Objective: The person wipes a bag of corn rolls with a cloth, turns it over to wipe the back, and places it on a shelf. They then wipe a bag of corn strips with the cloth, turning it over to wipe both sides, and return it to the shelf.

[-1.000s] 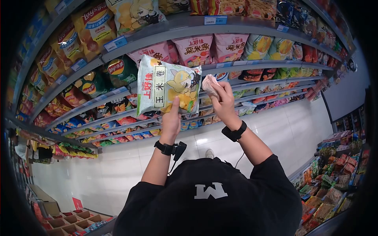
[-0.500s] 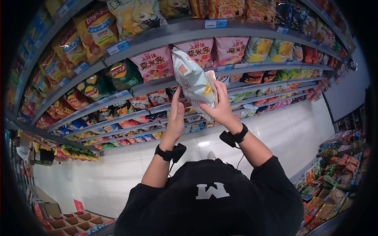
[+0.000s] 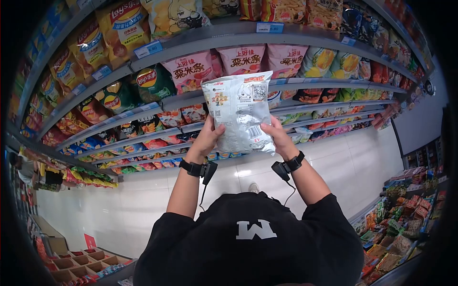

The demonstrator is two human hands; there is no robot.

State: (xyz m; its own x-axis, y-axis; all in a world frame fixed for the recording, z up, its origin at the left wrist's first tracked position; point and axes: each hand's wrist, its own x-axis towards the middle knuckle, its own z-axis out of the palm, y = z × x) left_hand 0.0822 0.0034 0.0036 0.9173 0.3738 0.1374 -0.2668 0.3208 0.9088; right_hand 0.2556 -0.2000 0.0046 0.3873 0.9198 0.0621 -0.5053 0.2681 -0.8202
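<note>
A pale, silvery snack bag [image 3: 238, 112] is held up in front of me, its printed back with a QR code and barcode facing me. On its left edge my left hand [image 3: 206, 139] grips it, thumb on the near face and fingers behind. My right hand [image 3: 280, 138] grips the lower right edge the same way. The fingers behind the bag are mostly hidden. Just beyond it, pink snack bags [image 3: 188, 71] stand on a shelf, apart from my hands.
Curved shelves [image 3: 210, 40] full of snack bags span the view ahead, with price tags [image 3: 270, 27] along the edges. White floor tiles [image 3: 334, 157] lie below. A display of packets [image 3: 400, 229] is at right, and a compartmented wooden rack [image 3: 88, 267] at lower left.
The snack bag has turned from edge-on to show its back flat towards me. My left hand, open beside it before, has closed on its left edge. My right hand still holds it.
</note>
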